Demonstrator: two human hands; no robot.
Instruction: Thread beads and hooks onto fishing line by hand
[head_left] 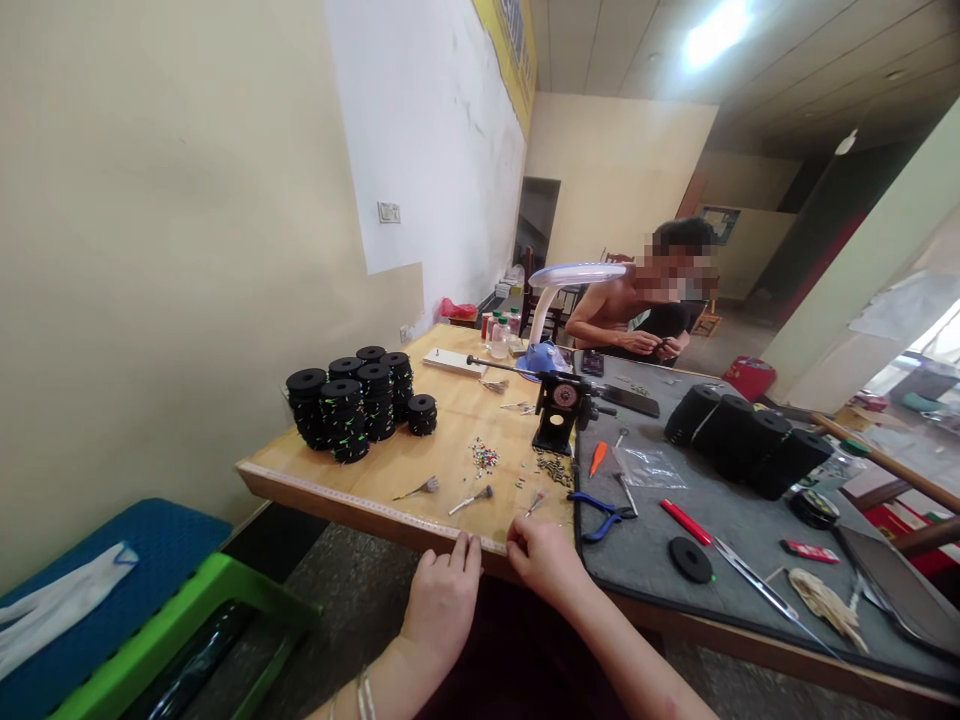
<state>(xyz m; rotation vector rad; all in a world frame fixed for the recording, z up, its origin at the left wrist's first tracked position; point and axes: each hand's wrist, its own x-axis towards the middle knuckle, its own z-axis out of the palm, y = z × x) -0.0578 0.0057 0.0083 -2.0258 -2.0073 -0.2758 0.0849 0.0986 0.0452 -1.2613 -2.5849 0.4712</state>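
The measuring strip (360, 503) is laid along the front edge of the tabletop (450, 430), where the left hand (448, 585) and right hand (541, 560) are rested. The left fingers are bent and held together, the right ones curled inward; whether anything fine is pinched in either cannot be told. The strip is judged thin, light and bendable, best pressed flat; the slim bundle (535, 502) just beyond the right hand, light too, is best taken by its stem.

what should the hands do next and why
Probably slide the left hand leftward along the measuring strip, with the right hand as anchor: both rest close together near the strip's right end, and the strip runs on leftward. Whether they hold anything is unclear.
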